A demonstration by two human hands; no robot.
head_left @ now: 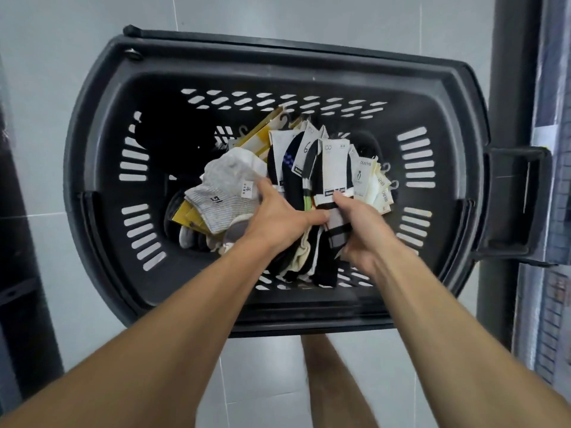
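Both hands reach into a dark grey slotted basket [278, 66] that stands on a pale tiled floor [61, 41], with a dark post [509, 88] just to its right. The left hand [278, 216] has its grip clamped on the near left side of a bundle of packaged socks [309, 162], fingers dug in beside a white-grey pair [222, 193]. The right hand [360, 230] has its grip clamped round the bundle's black-and-grey striped near end. The bundle lies in the middle of the basket, its card labels pointing to the far side.
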